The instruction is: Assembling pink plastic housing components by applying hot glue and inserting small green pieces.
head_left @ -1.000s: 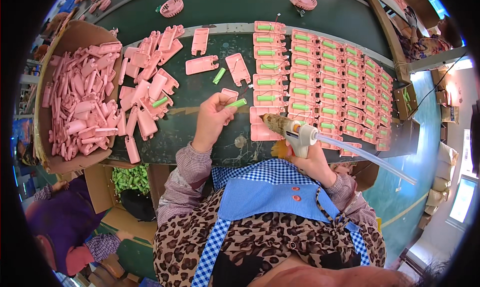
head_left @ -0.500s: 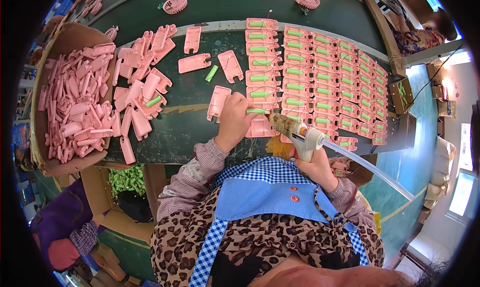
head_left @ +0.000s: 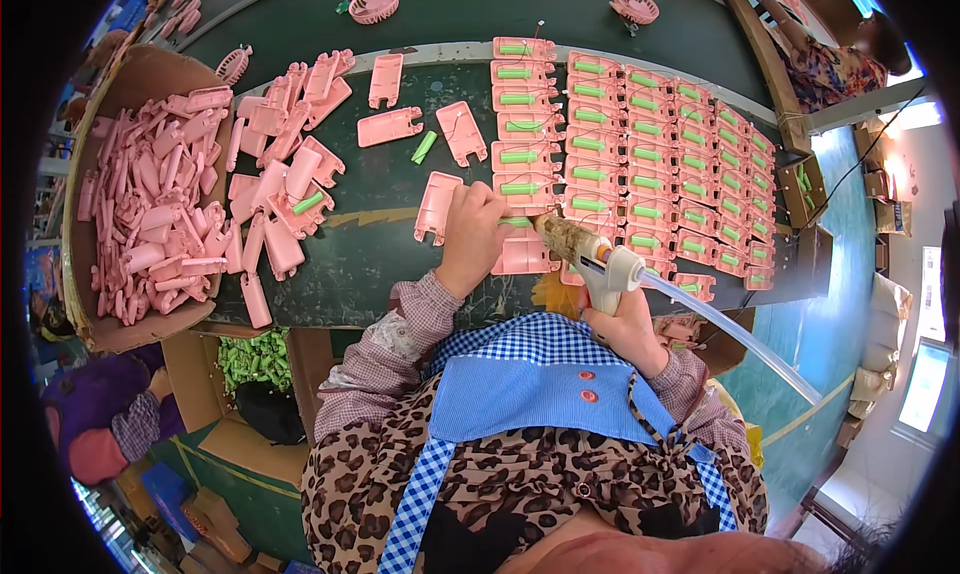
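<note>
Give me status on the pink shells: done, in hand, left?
Done: rows of pink shells with green cells laid out at right. In hand: left hand seats a cell in a shell while right hand aims the glue gun. Left: loose empty shells and a full cardboard box.

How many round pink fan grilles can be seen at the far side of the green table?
3. One pink fan grille lies at the far edge, centre-left; one at the far edge, right of centre; one leans beside the cardboard box. Others may be hidden.
</note>
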Demonstrator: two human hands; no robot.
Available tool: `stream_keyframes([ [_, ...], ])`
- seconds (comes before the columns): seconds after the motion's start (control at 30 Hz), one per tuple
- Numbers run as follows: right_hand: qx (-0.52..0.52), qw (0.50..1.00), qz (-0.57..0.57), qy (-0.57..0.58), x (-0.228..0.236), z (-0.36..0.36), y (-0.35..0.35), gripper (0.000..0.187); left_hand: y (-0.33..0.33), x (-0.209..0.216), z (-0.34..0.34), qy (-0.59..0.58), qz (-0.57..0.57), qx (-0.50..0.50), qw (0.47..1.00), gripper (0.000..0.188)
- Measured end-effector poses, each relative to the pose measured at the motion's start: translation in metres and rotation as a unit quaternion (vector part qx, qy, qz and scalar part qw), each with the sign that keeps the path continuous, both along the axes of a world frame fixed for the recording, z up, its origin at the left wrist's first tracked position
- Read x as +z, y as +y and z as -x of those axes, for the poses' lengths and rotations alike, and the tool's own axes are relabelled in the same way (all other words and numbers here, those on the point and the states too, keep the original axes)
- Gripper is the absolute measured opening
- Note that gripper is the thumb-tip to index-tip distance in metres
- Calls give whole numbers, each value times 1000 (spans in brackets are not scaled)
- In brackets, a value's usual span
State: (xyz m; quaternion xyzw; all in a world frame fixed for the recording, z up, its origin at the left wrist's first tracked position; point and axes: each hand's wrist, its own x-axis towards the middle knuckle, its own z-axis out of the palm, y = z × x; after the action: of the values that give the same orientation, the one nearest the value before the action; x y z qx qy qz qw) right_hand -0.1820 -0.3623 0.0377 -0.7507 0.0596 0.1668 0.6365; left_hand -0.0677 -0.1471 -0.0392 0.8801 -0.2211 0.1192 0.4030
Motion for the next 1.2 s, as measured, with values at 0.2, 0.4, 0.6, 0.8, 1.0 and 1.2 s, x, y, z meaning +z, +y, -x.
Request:
stream_keyframes([
  [0.2, 8, 999, 41, -24, 8, 4, -1, 30, 1, 2, 0, 11, 14, -6, 1000, 21],
  [0.4, 7, 1000, -1, 15, 4, 6, -6, 40, 24, 18, -16, -36, 22, 71, 997, 18],
  [0.6, 11, 998, -65, 22, 5, 3, -7, 45, 65, 4, -70, -44, -34, 168, 984, 25],
  [0.8, 9, 998, -65, 18, 9, 4, -6, 45, 68, -19, -89, -37, -194, 202, 959, 33],
  [1.0, 10, 996, -91, 18, 17, 4, -6, 42, 69, 13, -77, 48, 11, 190, 980, 14],
  [1.2, 57, 995, -77, 15, 6, 11, -10, 37, 81, 36, -46, 265, 279, 94, 918, 26],
])
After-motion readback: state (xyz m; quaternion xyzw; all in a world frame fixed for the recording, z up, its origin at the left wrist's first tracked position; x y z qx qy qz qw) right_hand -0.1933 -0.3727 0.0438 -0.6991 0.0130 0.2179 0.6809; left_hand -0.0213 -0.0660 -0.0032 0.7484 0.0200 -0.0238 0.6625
